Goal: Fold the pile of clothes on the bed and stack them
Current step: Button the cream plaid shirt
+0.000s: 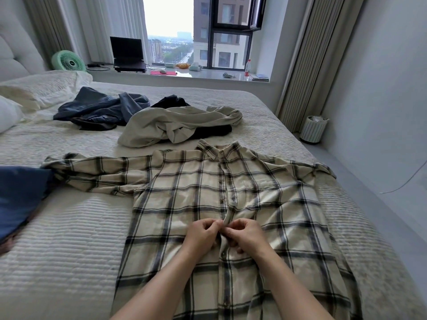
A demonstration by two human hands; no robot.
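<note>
A cream plaid shirt (184,192) lies flat, front side up, on the bed (64,239), collar away from me and sleeves spread out. My left hand (203,234) and my right hand (245,234) meet at the middle of its button placket, each pinching the fabric edge there. Beyond the shirt lies an unfolded beige garment (175,125) over a black one (215,131). Further left a crumpled pile of blue denim clothes (99,107) rests on the bed. A dark blue cloth (18,197) lies at the left edge.
Pillows (34,91) sit at the head of the bed on the left. The window sill behind holds a laptop (128,54), a green fan (68,61) and a bottle (247,69). A striped bin (313,129) stands on the floor to the right.
</note>
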